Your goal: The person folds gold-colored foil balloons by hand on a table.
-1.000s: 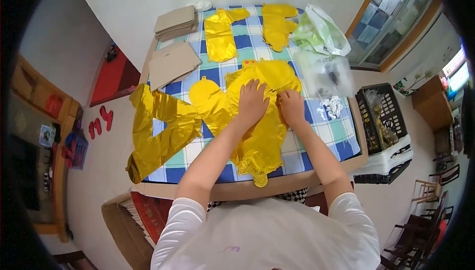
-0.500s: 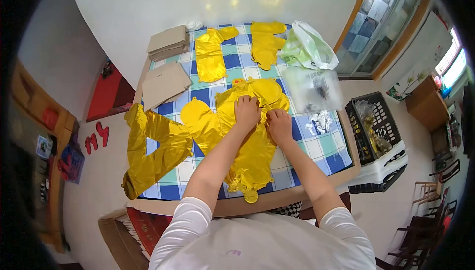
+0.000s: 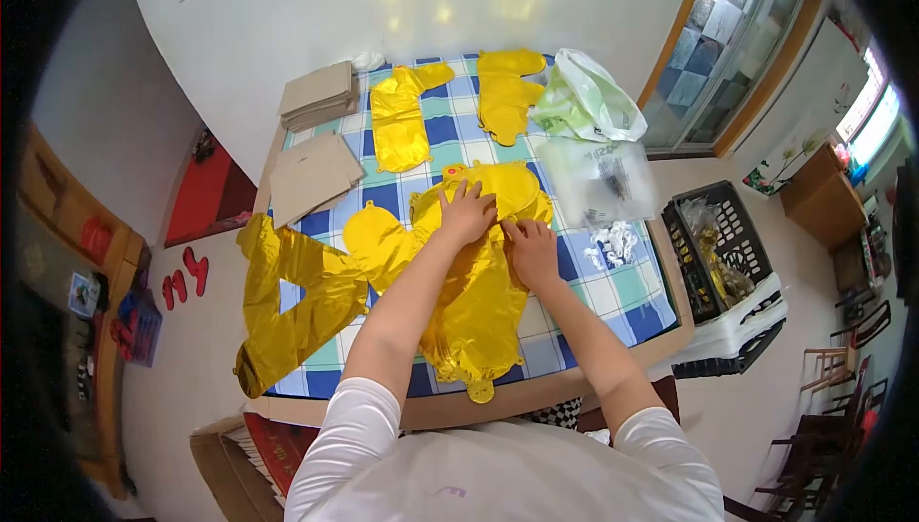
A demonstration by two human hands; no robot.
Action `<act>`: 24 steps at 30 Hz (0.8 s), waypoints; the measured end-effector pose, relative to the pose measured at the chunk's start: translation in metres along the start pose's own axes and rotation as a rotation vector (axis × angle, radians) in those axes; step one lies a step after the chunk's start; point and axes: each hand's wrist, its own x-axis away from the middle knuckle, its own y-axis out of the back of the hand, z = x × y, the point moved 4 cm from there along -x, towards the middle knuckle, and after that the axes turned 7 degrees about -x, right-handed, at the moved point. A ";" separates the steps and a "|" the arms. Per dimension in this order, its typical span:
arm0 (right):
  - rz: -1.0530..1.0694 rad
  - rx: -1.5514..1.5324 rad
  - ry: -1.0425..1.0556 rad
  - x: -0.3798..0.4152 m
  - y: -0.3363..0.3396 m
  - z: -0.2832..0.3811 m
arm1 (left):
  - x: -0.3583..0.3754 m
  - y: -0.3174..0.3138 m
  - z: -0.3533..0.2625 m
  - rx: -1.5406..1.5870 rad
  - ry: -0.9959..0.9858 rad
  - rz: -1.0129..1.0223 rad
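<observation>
A large uninflated gold foil balloon (image 3: pixel 476 316) lies crumpled on the table before me, its scalloped end near the front edge. My left hand (image 3: pixel 466 214) rests on its upper part with fingers spread, pressing the foil. Close to its right, my right hand (image 3: pixel 532 252) touches the same foil with bent fingers slightly apart; what lies beneath its fingertips is hidden. A flat, rounded gold foil piece (image 3: pixel 376 240) adjoins the balloon on the left. Beside that spreads another gold foil balloon (image 3: pixel 299 297) with a gap in its middle.
Two more flat gold foil balloons (image 3: pixel 400 125) (image 3: pixel 507 96) lie at the back of the checked cloth (image 3: pixel 622 302). Cardboard sheets (image 3: pixel 314 177) are on the left. A white-green plastic bag (image 3: pixel 592 96), clear packets (image 3: pixel 598 177) and small white bits (image 3: pixel 613 244) lie right. Black crates (image 3: pixel 718 244) stand beside the table.
My left hand has shifted slightly on the foil, its fingers spreading wider. My right hand has moved a little lower and left, partly with the whole view, which has tilted slightly.
</observation>
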 end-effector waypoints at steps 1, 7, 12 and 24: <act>-0.008 0.019 0.009 0.002 0.000 0.001 | 0.005 -0.004 0.000 0.002 -0.004 -0.073; -0.001 0.023 -0.008 0.000 -0.004 -0.003 | 0.093 -0.001 -0.032 0.042 0.013 -0.187; -0.070 -0.043 0.023 -0.001 -0.001 -0.003 | 0.131 -0.016 -0.043 0.099 0.042 -0.170; 0.190 -0.538 -0.527 0.049 0.037 0.042 | 0.232 -0.003 0.048 1.364 0.540 -0.237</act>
